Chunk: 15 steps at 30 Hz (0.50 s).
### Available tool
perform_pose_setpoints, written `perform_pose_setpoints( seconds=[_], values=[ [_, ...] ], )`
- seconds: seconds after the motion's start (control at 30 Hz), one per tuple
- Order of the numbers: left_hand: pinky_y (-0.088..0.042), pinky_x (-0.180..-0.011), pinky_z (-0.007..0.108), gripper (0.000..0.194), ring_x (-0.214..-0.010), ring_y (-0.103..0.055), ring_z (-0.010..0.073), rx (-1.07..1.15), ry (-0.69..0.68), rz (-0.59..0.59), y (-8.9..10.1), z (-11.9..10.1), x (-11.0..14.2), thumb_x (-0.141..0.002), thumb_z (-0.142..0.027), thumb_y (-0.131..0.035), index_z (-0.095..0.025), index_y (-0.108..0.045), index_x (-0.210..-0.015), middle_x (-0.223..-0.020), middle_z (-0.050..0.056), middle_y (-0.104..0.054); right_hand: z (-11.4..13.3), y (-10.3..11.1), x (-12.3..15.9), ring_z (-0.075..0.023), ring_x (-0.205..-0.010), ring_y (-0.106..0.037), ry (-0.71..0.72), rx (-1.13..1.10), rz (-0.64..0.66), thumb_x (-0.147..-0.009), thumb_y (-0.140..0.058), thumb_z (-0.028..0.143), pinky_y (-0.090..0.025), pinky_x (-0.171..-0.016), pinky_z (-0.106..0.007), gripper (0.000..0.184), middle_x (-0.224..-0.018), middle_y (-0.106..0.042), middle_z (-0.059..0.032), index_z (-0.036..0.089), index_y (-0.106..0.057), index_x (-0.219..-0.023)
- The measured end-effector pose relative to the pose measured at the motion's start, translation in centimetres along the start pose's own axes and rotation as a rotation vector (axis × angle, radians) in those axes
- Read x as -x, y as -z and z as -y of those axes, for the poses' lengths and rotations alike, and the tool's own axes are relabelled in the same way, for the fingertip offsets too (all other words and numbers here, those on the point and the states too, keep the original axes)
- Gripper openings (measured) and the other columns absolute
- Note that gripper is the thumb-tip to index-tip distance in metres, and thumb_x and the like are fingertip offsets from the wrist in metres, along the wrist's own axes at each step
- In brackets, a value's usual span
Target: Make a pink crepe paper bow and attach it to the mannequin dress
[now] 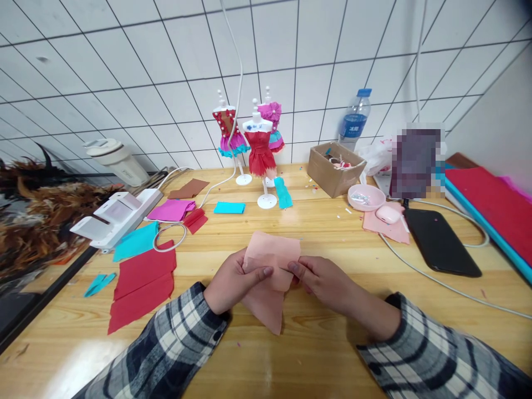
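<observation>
Pink sheet (272,246): between our hands, long axis roughly 12 to 6 o'clock.
Left hand (228,281): we pinch its left side, sheet toward 2 o'clock.
Right hand (324,276): we pinch its right edge, sheet toward 10; neither hand nearer.

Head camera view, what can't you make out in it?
All in the head view:
- Left hand: some fingers hidden behind the pink sheet.
- Right hand: some fingers hidden too; the dark line at its fingertips is too thin to identify.
- Upright dark thing: blurred by pixel blocks.
- Rear dress form: partly hidden by the front one.
- Red sheets: cut off by the right edge.
</observation>
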<state>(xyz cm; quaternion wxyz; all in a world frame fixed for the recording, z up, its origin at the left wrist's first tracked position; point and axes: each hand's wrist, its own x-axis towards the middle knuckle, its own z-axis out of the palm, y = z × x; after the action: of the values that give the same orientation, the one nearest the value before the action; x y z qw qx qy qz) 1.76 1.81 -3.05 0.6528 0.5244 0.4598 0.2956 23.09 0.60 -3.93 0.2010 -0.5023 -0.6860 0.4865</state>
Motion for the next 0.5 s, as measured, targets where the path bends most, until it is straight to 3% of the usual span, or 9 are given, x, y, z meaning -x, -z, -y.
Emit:
perform_pose_setpoints(
  seconds=[0.17, 0.27, 0.33, 0.4, 0.5],
  values=[
    [-0.055, -0.079, 0.035, 0.044, -0.096, -0.069, 0.0275, 0.031, -0.007, -0.023, 0.0, 0.0, 0.0, -0.072, -0.038, -0.077, -0.015, -0.063, -0.107, -0.110, 0.010, -0.073, 0.7, 0.9, 0.5, -0.0119, -0.058, -0.047, -0.037, -0.045, 0.074, -0.096, -0.034, 0.040, -0.036, -0.056, -0.023, 0.041, -0.063, -0.052, 0.0006, 0.018, -0.056, -0.069],
    [-0.055, -0.077, 0.034, 0.046, -0.096, -0.069, 0.0280, 0.030, -0.024, -0.038, 0.1, -0.1, -0.1, -0.072, -0.040, -0.076, -0.014, -0.062, -0.109, -0.113, 0.011, -0.072, 0.7, 1.5, 0.8, -0.0103, -0.054, -0.046, -0.071, -0.104, 0.168, -0.094, -0.040, 0.038, -0.036, -0.047, -0.020, 0.031, -0.069, -0.054, 0.0010, 0.018, -0.063, -0.088],
    [-0.055, -0.077, 0.034, 0.044, -0.094, -0.069, 0.0273, 0.023, -0.029, -0.047, 0.1, -0.1, -0.1, -0.072, -0.040, -0.077, -0.014, -0.063, -0.106, -0.111, 0.011, -0.073, 0.6, 1.5, 0.8, -0.0106, -0.051, -0.046, -0.076, -0.111, 0.207, -0.095, -0.037, 0.045, -0.036, -0.043, -0.020, 0.037, -0.070, -0.053, 0.0011, 0.018, -0.062, -0.094],
    [-0.055, -0.077, 0.033, 0.043, -0.094, -0.069, 0.0269, 0.026, -0.034, -0.047, 0.2, 0.0, -0.1, -0.072, -0.039, -0.077, -0.014, -0.064, -0.104, -0.109, 0.010, -0.073, 0.3, 1.3, 0.8, -0.0130, -0.057, -0.050, -0.025, -0.079, 0.196, -0.096, -0.033, 0.050, -0.042, -0.049, -0.024, 0.044, -0.070, -0.055, -0.0004, 0.017, -0.062, -0.087],
    [-0.055, -0.077, 0.034, 0.045, -0.096, -0.069, 0.0277, 0.045, -0.032, -0.037, 0.2, 0.0, 0.0, -0.073, -0.038, -0.076, -0.014, -0.063, -0.109, -0.115, 0.012, -0.071, 0.0, 0.9, 0.6, -0.0189, -0.084, -0.059, 0.112, -0.079, 0.115, -0.097, -0.032, 0.049, -0.047, -0.076, -0.031, 0.045, -0.089, -0.065, -0.0051, 0.017, -0.063, -0.091]
  ],
)
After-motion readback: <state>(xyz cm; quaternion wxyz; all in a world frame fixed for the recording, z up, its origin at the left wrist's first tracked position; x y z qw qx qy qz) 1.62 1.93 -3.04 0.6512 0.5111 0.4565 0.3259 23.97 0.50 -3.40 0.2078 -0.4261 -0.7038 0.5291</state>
